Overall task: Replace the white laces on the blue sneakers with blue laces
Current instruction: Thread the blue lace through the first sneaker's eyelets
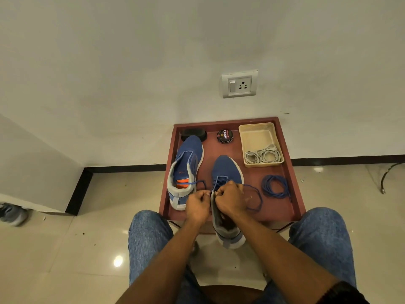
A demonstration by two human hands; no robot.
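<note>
Two blue sneakers stand on a reddish-brown table (291, 185). The left sneaker (186, 163) has no lace and leans on its side. The right sneaker (226, 170) points away from me, its heel hanging over the table's near edge, and carries a blue lace (255, 197) in its lower eyelets. My left hand (197, 205) and my right hand (230, 199) meet over its tongue, both with curled fingers pinching the lace ends. A second blue lace (276, 186) lies coiled on the right. The white laces (262, 155) sit bundled in a cream tray (244, 137).
A round shoe-polish tin (225, 135) and a black brush (194, 133) sit at the table's back. A wall socket (239, 84) is on the wall behind. My jeans-clad knees (149, 235) flank the table on a glossy tiled floor. Another shoe (12, 213) lies far left.
</note>
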